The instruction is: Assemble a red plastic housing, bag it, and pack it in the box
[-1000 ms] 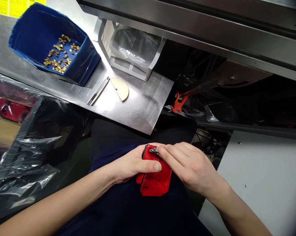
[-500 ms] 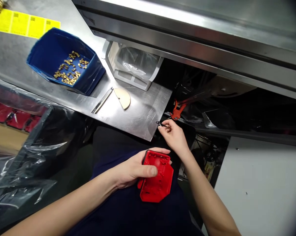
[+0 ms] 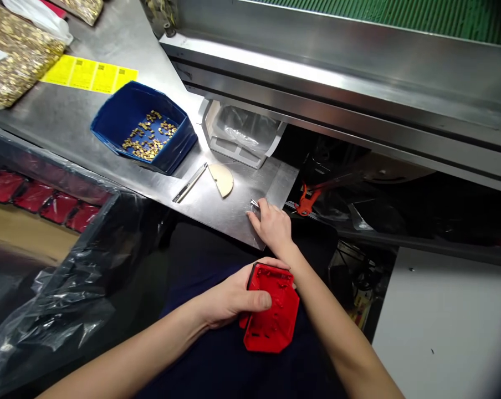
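While left hand (image 3: 229, 296) grips red housing (image 3: 272, 310), right hand (image 3: 271, 226) pinches small metal tool (image 3: 254, 204) at steel tabletop (image 3: 234, 205). Tool set-down step, likely. Next calls for releasing it flat.

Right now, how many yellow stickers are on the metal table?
4, in one row: yellow stickers on the metal table, behind the blue bin. More may hide beyond.

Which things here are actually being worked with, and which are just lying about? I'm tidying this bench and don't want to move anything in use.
In use:
- red plastic housing, gripped by left hand
- small metal tool, pinched by right hand on the steel table

Lying about:
- blue bin of brass parts
- yellow labels
- semicircular piece
- orange clamp
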`<move>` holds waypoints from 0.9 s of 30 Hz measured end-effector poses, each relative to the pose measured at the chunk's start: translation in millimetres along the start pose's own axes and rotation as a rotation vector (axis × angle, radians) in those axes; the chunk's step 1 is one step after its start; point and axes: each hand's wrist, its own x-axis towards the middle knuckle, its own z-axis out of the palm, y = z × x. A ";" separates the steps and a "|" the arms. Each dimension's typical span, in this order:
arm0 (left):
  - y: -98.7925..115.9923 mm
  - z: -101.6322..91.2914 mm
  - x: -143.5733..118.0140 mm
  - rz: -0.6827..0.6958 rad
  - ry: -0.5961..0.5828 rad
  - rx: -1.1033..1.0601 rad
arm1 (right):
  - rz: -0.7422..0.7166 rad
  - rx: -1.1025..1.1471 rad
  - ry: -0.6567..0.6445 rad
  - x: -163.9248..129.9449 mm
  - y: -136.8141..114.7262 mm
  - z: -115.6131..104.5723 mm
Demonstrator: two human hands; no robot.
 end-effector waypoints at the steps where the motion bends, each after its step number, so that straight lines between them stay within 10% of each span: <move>1: -0.1 0.5 -0.3 0.008 0.007 0.006 | -0.011 -0.010 0.003 -1.3 0.1 0.1; 14: 0.4 0.1 2.7 -0.018 0.005 0.042 | 0.019 0.220 0.045 -32.8 22.9 1.2; 23: 3.3 0.9 6.2 0.093 0.042 0.014 | 0.282 0.684 0.523 -97.3 30.6 -55.9; 27: 1.6 -1.9 19.3 0.213 0.244 -0.019 | -0.224 0.497 0.308 -145.4 9.2 -93.9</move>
